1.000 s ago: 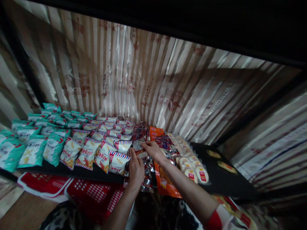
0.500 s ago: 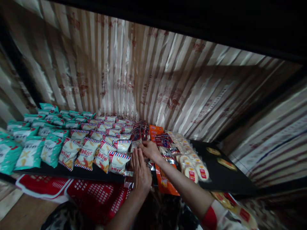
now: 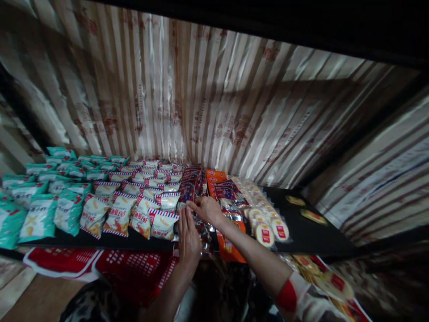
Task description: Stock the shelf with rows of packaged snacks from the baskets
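Teal snack bags [image 3: 38,217] stand in rows at the left of the dark shelf [image 3: 321,237], then striped white snack bags [image 3: 119,214]. Just beside these, the left hand [image 3: 189,235] lies flat, fingers together, at the near end of the dark-red packets [image 3: 189,183]. The right hand [image 3: 208,210] bends thumb and fingers over them; whether it pinches one I cannot tell. The step seems to be straightening; the next move calls for light pressure, sparing the orange packets [image 3: 231,252] and clear-wrapped round snacks [image 3: 264,231] further right.
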`<state>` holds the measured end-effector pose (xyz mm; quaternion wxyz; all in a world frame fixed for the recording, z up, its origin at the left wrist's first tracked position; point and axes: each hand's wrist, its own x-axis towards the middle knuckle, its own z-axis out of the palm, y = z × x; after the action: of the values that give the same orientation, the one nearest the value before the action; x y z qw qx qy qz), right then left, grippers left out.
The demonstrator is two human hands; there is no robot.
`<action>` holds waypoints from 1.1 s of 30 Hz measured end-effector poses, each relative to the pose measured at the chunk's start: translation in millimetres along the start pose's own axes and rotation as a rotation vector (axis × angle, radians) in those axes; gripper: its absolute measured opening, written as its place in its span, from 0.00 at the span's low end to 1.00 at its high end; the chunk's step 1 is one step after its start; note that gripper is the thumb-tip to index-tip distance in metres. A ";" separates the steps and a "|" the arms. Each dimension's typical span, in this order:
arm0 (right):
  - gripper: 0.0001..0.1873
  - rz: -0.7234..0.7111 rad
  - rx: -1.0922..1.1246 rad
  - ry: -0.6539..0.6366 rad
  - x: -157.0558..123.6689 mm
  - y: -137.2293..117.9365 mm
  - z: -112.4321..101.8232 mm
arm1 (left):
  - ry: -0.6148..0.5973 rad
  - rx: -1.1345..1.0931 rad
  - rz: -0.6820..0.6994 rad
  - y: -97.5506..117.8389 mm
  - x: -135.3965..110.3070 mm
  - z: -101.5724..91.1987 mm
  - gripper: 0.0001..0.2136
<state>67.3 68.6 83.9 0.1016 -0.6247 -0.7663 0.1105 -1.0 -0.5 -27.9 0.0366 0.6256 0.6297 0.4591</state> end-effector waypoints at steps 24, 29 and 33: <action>0.24 0.039 0.453 0.047 -60.7 73.8 13.1 | -0.013 0.044 0.084 5.0 -14.4 -2.8 0.30; 0.24 0.089 0.446 0.116 -61.5 101.3 20.7 | 0.021 0.029 0.136 15.9 -15.8 -8.2 0.30; 0.18 0.180 0.303 0.208 -52.7 132.1 12.1 | -0.023 -0.013 0.273 36.9 -19.3 -10.2 0.26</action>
<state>197.8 42.2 32.2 0.2624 -0.6763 -0.6674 0.1680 24.6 -29.3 -9.2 -0.0148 0.7103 0.5353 0.4569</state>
